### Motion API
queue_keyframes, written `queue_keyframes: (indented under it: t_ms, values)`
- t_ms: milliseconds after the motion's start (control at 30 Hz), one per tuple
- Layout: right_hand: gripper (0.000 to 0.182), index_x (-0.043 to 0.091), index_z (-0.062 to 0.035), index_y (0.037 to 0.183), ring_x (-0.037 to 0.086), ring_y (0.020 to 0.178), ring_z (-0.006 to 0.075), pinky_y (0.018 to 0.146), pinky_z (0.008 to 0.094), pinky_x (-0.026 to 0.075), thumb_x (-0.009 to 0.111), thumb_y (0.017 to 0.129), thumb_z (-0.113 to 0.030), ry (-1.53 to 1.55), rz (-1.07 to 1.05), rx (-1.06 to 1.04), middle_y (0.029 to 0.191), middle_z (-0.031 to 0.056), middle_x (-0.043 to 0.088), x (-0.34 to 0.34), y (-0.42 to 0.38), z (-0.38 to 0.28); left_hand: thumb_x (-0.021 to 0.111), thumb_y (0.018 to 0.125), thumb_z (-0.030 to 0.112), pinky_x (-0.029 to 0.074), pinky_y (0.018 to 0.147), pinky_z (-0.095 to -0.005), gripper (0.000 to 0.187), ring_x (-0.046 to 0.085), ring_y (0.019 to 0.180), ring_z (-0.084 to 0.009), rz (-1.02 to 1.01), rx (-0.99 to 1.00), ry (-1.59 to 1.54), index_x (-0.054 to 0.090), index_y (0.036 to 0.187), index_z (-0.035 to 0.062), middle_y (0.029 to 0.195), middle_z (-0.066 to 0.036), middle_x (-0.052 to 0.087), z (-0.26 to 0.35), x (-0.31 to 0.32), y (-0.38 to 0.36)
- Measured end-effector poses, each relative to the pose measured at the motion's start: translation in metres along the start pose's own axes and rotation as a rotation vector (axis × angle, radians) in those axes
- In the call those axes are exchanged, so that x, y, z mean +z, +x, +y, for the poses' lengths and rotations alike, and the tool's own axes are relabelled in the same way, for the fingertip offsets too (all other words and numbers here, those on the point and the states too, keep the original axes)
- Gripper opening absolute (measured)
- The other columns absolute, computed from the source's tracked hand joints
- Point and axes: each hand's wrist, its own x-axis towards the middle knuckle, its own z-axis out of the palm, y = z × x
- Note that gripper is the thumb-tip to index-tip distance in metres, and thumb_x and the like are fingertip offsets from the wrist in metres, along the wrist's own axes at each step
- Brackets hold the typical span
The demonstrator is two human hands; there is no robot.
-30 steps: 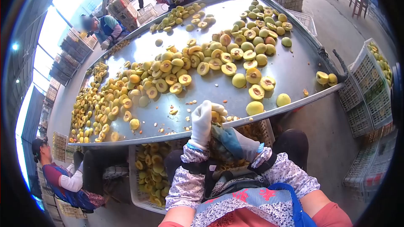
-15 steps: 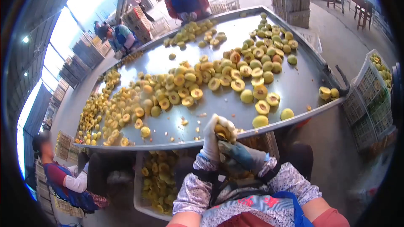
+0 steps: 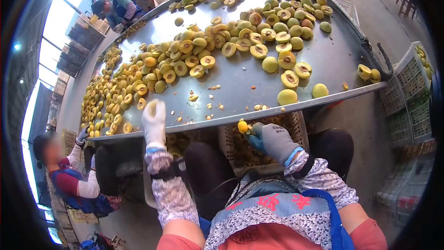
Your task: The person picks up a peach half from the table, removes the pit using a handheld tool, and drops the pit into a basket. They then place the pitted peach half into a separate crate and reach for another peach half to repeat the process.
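Across the metal table (image 3: 231, 88) spread many yellow-green stone fruits (image 3: 194, 55), mostly halved, with brown hollows on some cut faces. My left hand (image 3: 155, 122), in a white glove, is raised at the table's near edge, left of centre. Motion blurs its fingertips, which look yellowish, so I cannot tell whether they hold fruit. Below the near edge, my right hand (image 3: 273, 142), in a grey-blue glove, is closed on a small rounded orange-yellow piece (image 3: 243, 127) that sticks out past the fingers. Under it stands a plastic crate (image 3: 300, 132) with brownish scraps inside.
Small pale bits (image 3: 221, 107) lie on the near tabletop. Fruit fills another crate under the table, left of my knees. One co-worker (image 3: 74, 176) sits at left, another (image 3: 118, 11) at the far left edge. Stacked crates (image 3: 402, 92) stand at right.
My hands, together over my lap before, have moved apart. The left has gone left to the table edge; the right has stayed near the crate, its orange-yellow piece now visible. The view has shifted.
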Motion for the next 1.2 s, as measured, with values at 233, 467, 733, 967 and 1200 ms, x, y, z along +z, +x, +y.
queue_keyframes:
  t_ms: [233, 467, 733, 967, 1200]
  values:
    - [0.035, 0.071, -0.0099, 0.104, 0.069, 0.087, 0.0379, 0.078, 0.0474, 0.054, 0.06, 0.094, -0.041, 0.17, -0.137, -0.031, 0.091, 0.0185, 0.071, -0.008, -0.001, 0.005, 0.063, 0.079, 0.055, 0.042, 0.106, -0.0387, 0.082, 0.056, 0.125, -0.0359, -0.308, -0.197, 0.333, 0.052, 0.136, -0.0036, 0.134, -0.027, 0.058, 0.02, 0.148, 0.106]
    - [0.038, 0.069, -0.0047, 0.098, 0.067, 0.084, 0.0388, 0.076, 0.0463, 0.052, 0.062, 0.094, -0.042, 0.053, -0.113, 0.107, 0.087, 0.0186, 0.07, -0.022, -0.004, 0.006, 0.074, 0.078, 0.009, 0.054, 0.083, -0.0305, 0.051, 0.068, 0.097, -0.0211, -0.452, -0.023, 0.078, 0.057, 0.126, 0.0042, 0.107, -0.011, 0.069, 0.027, 0.167, 0.086]
    - [0.038, 0.067, -0.0028, 0.109, 0.066, 0.077, 0.0302, 0.076, 0.0403, 0.052, 0.06, 0.098, -0.039, 0.634, 0.095, -0.135, 0.087, 0.0187, 0.07, -0.014, 0.001, -0.002, 0.062, 0.096, 0.013, 0.054, 0.068, -0.0209, 0.025, 0.064, 0.076, -0.0082, -0.654, -0.152, -0.899, 0.065, 0.117, 0.0002, 0.091, -0.002, 0.066, 0.068, 0.131, 0.002]
    - [0.039, 0.066, -0.0026, 0.112, 0.069, 0.084, 0.0342, 0.076, 0.0408, 0.052, 0.059, 0.099, -0.039, 0.677, 0.256, -0.11, 0.088, 0.0222, 0.069, -0.003, 0.008, -0.011, 0.052, 0.103, 0.033, 0.056, 0.075, -0.0309, 0.034, 0.066, 0.085, -0.0169, -0.452, -0.157, -1.042, 0.064, 0.111, 0.0022, 0.095, -0.007, 0.066, 0.113, 0.141, -0.09]
    - [0.042, 0.065, -0.0021, 0.109, 0.065, 0.094, 0.0451, 0.077, 0.0465, 0.052, 0.057, 0.099, -0.042, 0.575, 0.31, -0.075, 0.092, 0.0265, 0.068, 0.002, 0.016, -0.006, 0.042, 0.106, 0.046, 0.057, 0.079, -0.0386, 0.047, 0.067, 0.091, -0.0246, -0.508, -0.466, -1.378, 0.062, 0.109, 0.004, 0.103, -0.011, 0.068, 0.121, 0.15, -0.098]
